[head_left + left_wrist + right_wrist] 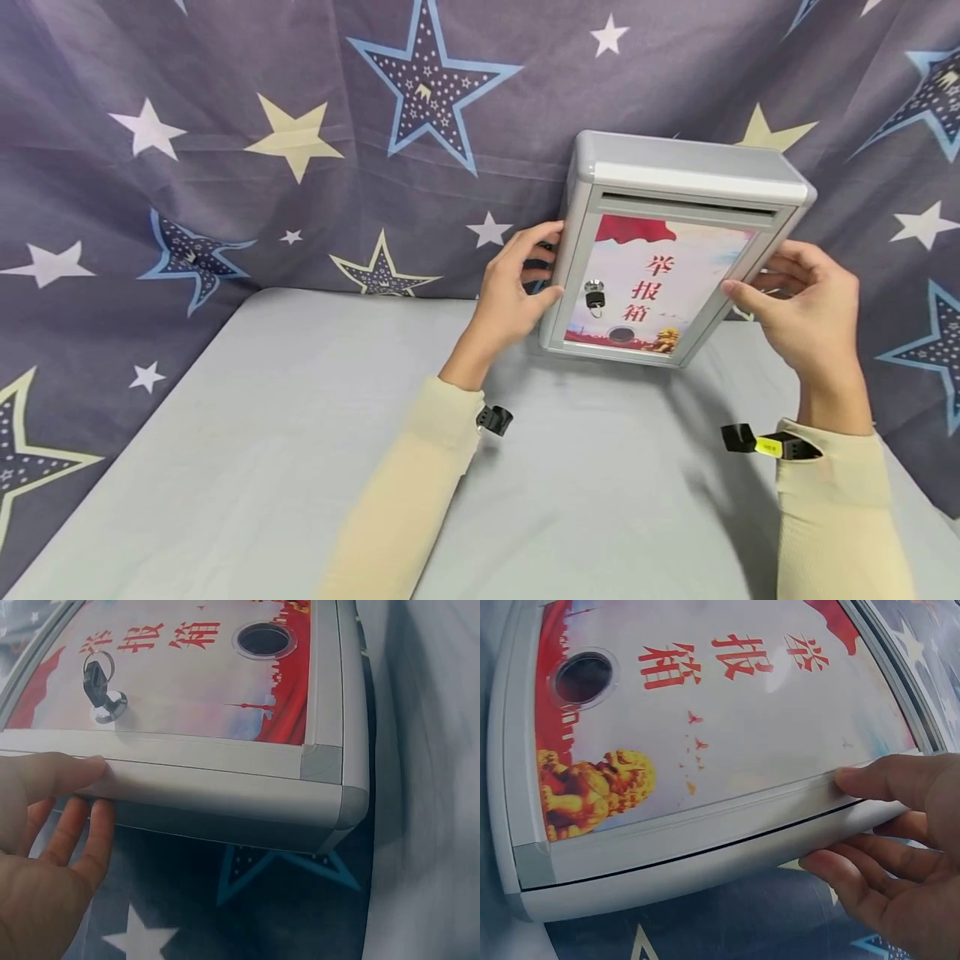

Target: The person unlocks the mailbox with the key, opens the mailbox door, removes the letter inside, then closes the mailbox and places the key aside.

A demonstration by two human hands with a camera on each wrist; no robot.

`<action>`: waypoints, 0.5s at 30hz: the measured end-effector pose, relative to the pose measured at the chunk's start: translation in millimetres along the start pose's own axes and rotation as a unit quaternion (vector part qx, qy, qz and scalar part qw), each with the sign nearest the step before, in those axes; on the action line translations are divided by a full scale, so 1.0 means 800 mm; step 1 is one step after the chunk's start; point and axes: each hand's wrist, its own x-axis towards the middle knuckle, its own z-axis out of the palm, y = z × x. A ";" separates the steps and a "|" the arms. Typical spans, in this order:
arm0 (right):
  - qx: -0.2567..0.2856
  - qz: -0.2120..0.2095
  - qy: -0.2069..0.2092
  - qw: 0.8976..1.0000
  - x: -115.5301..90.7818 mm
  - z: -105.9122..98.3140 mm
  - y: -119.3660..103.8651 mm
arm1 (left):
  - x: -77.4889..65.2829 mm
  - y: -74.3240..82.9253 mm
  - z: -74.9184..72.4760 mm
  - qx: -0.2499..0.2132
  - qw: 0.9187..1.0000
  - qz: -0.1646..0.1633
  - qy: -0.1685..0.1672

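Note:
A grey-framed report box with a slot in its upper front stands tilted at the back of the table, held between both hands. Its printed front panel carries red characters. A key with a ring hangs from the lock on the panel's left side, and a round window sits low down. My left hand grips the left side, thumb on the front frame and fingers along the side wall. On the opposite side my right hand holds the frame the same way, thumb in front, fingers behind.
A pale grey cloth covers the table. Behind it hangs a dark curtain printed with stars, close behind the box. Each wrist wears a black strap, the left strap and the right strap.

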 end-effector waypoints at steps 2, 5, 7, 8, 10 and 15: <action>0.003 -0.007 -0.003 1.000 -0.001 0.006 -0.002 | -0.001 -0.001 -0.006 -0.004 1.000 0.002 -0.001; 0.002 -0.014 -0.007 1.000 -0.004 0.014 -0.005 | -0.003 -0.004 -0.016 -0.014 1.000 0.000 -0.003; 0.003 -0.014 -0.012 1.000 -0.005 0.019 -0.007 | -0.006 -0.006 -0.023 -0.019 1.000 -0.004 -0.005; 0.003 -0.015 -0.015 1.000 -0.007 0.022 -0.008 | -0.007 -0.007 -0.026 -0.021 1.000 -0.008 -0.006; 0.001 -0.016 -0.020 1.000 -0.009 0.027 -0.010 | -0.011 -0.011 -0.032 -0.022 1.000 -0.012 -0.008; 0.008 -0.028 -0.032 0.999 -0.015 0.042 -0.016 | -0.022 -0.020 -0.045 -0.026 1.000 -0.012 -0.008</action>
